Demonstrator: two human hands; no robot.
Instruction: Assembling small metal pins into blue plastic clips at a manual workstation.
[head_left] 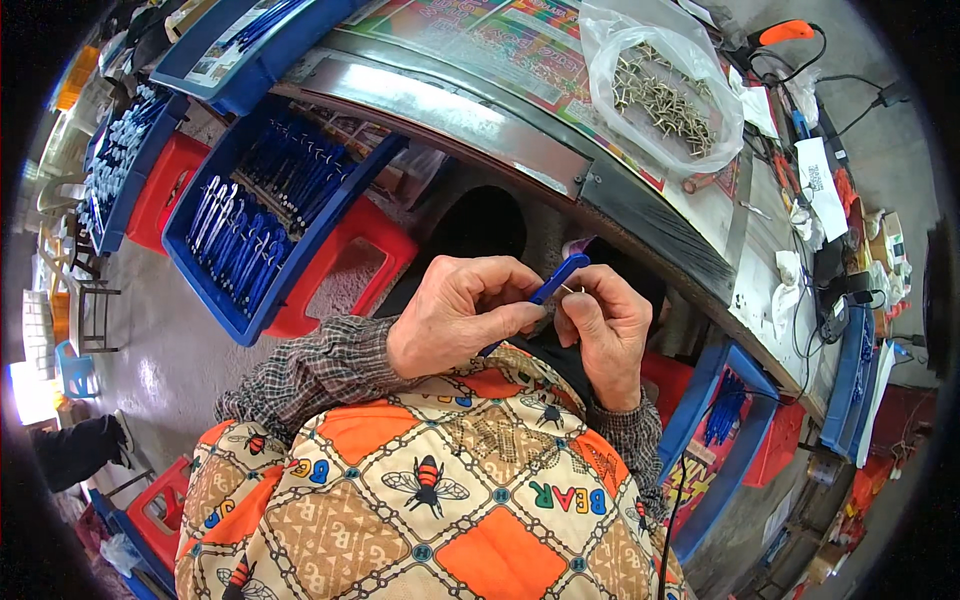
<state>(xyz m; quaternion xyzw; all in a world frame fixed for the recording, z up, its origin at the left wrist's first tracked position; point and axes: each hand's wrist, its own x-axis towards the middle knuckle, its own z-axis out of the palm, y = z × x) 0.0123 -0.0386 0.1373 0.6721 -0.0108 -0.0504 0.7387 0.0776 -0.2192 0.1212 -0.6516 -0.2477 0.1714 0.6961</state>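
Over my lap, my left hand [465, 310] grips a slim blue-handled tool [562, 279] between thumb and fingers. Its upper end slants up to the right, and a shiny rounded part shows near that tip. Close by on the right, my right hand [606, 322] pinches a small thin metal piece [570, 289] against the tool's side. Whether the piece sits in the handle or only touches it, I cannot tell. My fingers cover most of the tool's lower part.
A clear plastic bag [728, 120] of small metal parts [665, 100] lies on the workbench [450, 110] ahead. At left, a blue tray [232, 322] of blue-handled tools rests on a red stool [345, 250]. Another blue tray [745, 440] stands at right. Someone's leg [80, 455] shows far left.
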